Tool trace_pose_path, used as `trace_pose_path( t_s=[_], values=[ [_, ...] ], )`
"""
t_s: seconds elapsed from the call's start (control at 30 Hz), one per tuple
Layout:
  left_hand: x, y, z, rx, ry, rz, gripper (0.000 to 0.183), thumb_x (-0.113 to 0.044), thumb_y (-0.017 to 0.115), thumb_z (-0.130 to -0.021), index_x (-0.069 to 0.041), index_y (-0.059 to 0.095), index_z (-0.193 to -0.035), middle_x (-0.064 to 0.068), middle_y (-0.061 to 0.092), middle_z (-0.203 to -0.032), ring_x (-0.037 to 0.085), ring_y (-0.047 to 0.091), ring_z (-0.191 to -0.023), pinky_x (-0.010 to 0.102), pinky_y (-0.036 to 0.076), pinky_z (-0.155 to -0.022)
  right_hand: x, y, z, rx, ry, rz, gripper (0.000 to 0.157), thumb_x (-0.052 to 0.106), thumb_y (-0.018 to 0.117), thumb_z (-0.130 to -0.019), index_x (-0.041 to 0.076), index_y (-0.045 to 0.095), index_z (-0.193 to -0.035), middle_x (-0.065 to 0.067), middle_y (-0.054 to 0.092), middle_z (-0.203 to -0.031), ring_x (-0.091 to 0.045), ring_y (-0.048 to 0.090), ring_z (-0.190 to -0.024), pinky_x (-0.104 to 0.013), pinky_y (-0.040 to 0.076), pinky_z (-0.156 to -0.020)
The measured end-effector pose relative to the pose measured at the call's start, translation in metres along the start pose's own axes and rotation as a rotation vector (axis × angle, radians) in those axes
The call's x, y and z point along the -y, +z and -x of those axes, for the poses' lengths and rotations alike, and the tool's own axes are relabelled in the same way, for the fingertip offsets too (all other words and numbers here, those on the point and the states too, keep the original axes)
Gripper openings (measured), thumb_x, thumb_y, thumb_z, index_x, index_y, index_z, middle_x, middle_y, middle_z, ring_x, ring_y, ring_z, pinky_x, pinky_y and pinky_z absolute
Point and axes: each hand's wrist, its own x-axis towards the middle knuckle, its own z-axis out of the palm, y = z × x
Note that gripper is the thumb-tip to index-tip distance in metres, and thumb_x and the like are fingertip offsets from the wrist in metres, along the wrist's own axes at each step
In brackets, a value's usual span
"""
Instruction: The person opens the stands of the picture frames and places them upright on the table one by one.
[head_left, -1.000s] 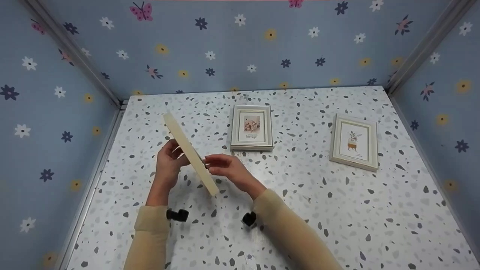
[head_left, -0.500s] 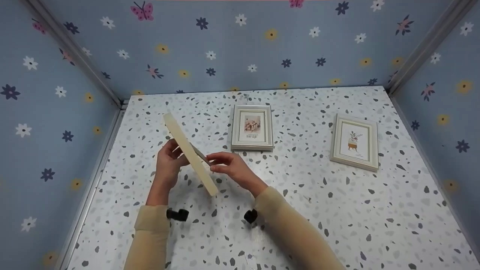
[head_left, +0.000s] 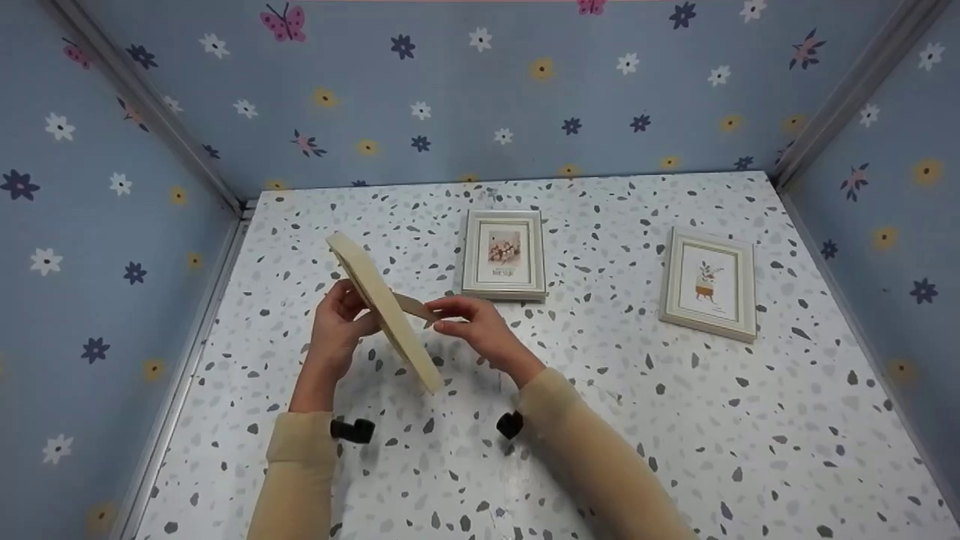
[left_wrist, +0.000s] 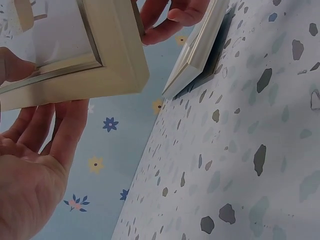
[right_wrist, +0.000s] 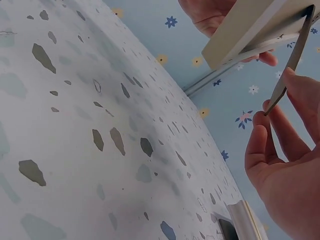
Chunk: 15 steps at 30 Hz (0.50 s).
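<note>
My left hand (head_left: 334,337) grips a cream picture frame (head_left: 386,311), tilted and raised over the table. In the left wrist view, its thumb (left_wrist: 17,67) lies across the front and its fingers pass behind the lower edge. Thin and dark, the frame's stand leg (right_wrist: 295,52) sticks out at an angle from its back. My right hand (head_left: 480,330) pinches that leg's free end between thumb and fingertips, as the right wrist view shows. From the head view, the print inside this frame is hidden.
A second picture frame (head_left: 468,259) with a flower print lies face up at the middle back of the speckled table (head_left: 600,450). Another frame (head_left: 673,281) with a potted plant print lies to the right. Flower-patterned walls (head_left: 480,90) enclose the table.
The stand leg has swung outward from the frame's back. My right hand has moved slightly right with it, while the left hand stays nearly in place and the frame turns slightly.
</note>
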Motion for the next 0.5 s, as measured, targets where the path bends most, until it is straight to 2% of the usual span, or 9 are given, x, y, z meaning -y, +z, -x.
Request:
trace_pose_path(
  t_s=[0.23,0.5],
  values=[
    [0.001,-0.005,0.001,0.033,0.000,0.032,0.050,0.014,0.070,-0.083,-0.003,0.054,-0.127,0.014,0.069,-0.108,0.024,0.065,-0.099,0.038,0.059,-0.074,0.026,-0.003,0.009,-0.005,-0.050,-0.005,0.033,-0.001,0.068,-0.092,-0.008,0.064,-0.124,-0.012,0.068,-0.117,-0.023,0.061,-0.111,-0.035,0.050,-0.095],
    [0.003,-0.014,0.003,0.074,-0.015,-0.005,0.054,0.012,0.071,-0.082,-0.005,0.053,-0.131,0.013,0.071,-0.111,0.026,0.066,-0.100,0.037,0.059,-0.072,0.003,-0.013,-0.006,-0.037,-0.012,0.011,0.033,0.002,0.068,-0.093,0.001,0.066,-0.126,-0.007,0.067,-0.119,-0.024,0.060,-0.112,-0.035,0.050,-0.095]
  ],
)
